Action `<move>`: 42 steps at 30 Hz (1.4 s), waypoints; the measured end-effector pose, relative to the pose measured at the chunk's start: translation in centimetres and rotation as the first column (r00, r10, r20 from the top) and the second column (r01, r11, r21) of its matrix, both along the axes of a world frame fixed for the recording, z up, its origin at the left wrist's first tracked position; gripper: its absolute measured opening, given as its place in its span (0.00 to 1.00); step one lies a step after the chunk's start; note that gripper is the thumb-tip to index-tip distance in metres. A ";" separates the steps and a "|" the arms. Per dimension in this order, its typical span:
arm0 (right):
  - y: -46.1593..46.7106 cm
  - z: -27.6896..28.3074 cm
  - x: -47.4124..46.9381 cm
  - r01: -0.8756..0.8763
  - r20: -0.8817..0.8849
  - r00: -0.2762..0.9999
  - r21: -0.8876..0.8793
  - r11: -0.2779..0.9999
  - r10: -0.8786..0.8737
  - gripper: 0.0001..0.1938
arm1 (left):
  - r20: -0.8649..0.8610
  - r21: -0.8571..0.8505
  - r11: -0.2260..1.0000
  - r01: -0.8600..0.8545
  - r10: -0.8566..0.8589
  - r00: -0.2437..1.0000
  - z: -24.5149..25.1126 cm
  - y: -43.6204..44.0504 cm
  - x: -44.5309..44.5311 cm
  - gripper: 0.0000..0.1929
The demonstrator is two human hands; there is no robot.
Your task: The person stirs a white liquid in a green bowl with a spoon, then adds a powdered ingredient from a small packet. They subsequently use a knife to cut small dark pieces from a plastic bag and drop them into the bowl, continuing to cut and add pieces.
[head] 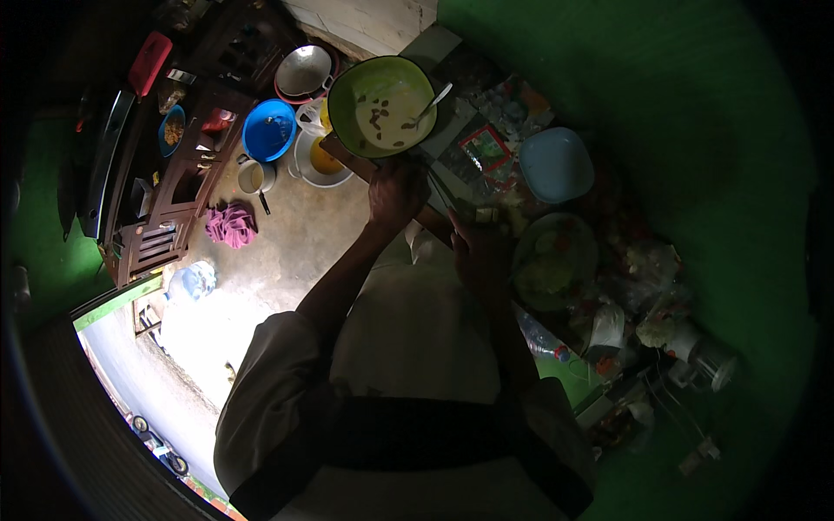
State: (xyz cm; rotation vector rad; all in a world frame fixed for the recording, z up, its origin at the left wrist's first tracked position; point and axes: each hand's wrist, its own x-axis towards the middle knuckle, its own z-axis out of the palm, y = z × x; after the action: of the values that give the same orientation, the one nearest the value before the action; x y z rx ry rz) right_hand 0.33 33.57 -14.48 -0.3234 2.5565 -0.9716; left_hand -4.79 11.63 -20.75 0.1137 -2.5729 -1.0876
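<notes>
A green bowl holds a pale, creamy mixture with several brownish pieces floating in it, and a metal spoon leans on its right rim. My left hand is curled just below the bowl's near edge, over the wooden counter edge. Its fingers are in shadow, so whether it holds something is hidden. My right hand grips a knife, whose blade points up and left toward my left hand. A small pale block lies beside the knife on the counter.
Right of the bowl are a red-edged packet, a light-blue plastic container and a plate of chopped vegetables. On the floor to the left stand a blue basin, a saucepan and a purple cloth. A dark wooden cabinet lies beyond.
</notes>
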 end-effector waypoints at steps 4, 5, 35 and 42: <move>-0.1 -1.3 0.6 0.016 -0.093 0.996 -0.008 1.000 -0.017 0.25 | 0.018 -0.016 1.000 -0.005 0.005 1.000 -0.2 0.0 0.2 0.08; -0.1 -1.2 0.5 0.016 -0.058 0.998 0.020 1.000 -0.015 0.24 | 0.030 -0.019 1.000 -0.006 0.006 1.000 -0.3 -0.1 0.3 0.08; -0.2 -3.3 2.4 0.099 -0.017 0.994 -0.269 0.958 -0.107 0.25 | -0.005 -0.068 0.998 0.004 -0.005 1.000 0.4 0.4 0.4 0.09; -0.4 -4.0 2.5 0.099 -0.011 0.994 -0.310 0.946 -0.108 0.26 | -0.004 -0.092 0.996 0.013 -0.014 1.000 -1.0 0.0 0.1 0.09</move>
State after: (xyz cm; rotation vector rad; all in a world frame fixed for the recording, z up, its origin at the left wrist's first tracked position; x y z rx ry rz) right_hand 2.79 33.22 -18.43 -0.2908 2.4623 -1.4215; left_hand -4.65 11.63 -21.72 0.0714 -2.6181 -0.9716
